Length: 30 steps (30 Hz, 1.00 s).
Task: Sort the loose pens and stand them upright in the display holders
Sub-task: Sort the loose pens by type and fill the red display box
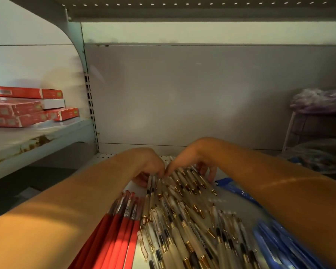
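Observation:
A heap of cream pens with gold tips (182, 226) lies loose on the white shelf (136, 255) in front of me. Red pens (116, 235) lie in a bundle to its left, blue pens (275, 245) to its right. My left hand (149, 166) and my right hand (194, 162) meet at the far end of the cream heap. Both have their fingers curled down round the far ends of several cream pens. The fingertips are partly hidden among the pens. No display holder shows in view.
Red flat boxes (27, 105) are stacked on a neighbouring shelf at the left. A wire basket with plastic-wrapped goods (318, 133) stands at the right back. The grey back panel (182, 94) closes the shelf behind the hands; a perforated shelf (202, 4) hangs overhead.

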Tool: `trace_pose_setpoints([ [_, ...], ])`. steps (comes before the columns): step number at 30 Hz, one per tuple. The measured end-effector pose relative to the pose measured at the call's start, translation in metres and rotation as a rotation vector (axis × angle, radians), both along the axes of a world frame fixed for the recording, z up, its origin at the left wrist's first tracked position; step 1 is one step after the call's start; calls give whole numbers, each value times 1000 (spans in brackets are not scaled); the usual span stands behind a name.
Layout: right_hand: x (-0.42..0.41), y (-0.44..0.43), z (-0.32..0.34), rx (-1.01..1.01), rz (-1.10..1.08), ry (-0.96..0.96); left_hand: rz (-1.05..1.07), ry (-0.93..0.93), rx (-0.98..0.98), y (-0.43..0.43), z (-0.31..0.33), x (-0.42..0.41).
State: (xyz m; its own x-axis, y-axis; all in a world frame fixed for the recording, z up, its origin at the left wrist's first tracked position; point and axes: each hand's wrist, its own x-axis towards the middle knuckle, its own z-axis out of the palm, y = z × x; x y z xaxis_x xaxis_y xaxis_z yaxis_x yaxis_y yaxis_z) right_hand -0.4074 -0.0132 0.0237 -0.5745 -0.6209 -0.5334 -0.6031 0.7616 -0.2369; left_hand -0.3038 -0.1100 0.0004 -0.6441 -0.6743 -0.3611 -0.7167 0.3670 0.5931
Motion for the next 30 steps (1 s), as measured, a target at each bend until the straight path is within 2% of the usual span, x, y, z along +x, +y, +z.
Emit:
trace_pose_setpoints([
  [2, 6, -1, 3, 40, 129, 4, -2, -8, 20, -4, 0, 1],
  [7, 19, -7, 3, 82, 287, 58, -18, -15, 31, -12, -4, 2],
  [11, 23, -24, -9, 130, 289, 84, -33, 16, 11, -12, -6, -1],
  [16, 21, -29, -17, 36, 245, 90, -56, 37, -25, -9, -6, 1],
  [18, 18, -28, -19, -40, 207, 67, -49, 78, -58, -8, -5, 2],
  [21, 9, -24, -16, -261, 76, 22, -35, 115, -150, -8, -4, 1],
  [24, -1, -19, -9, -469, -65, -3, -73, 79, -362, -6, 1, 2],
  [27, -8, -13, 3, -612, -98, -36, -121, 110, -574, -6, 9, 4],
  [30, -10, -6, 21, -754, -143, -51, -183, 189, -613, 1, 22, 8],
])
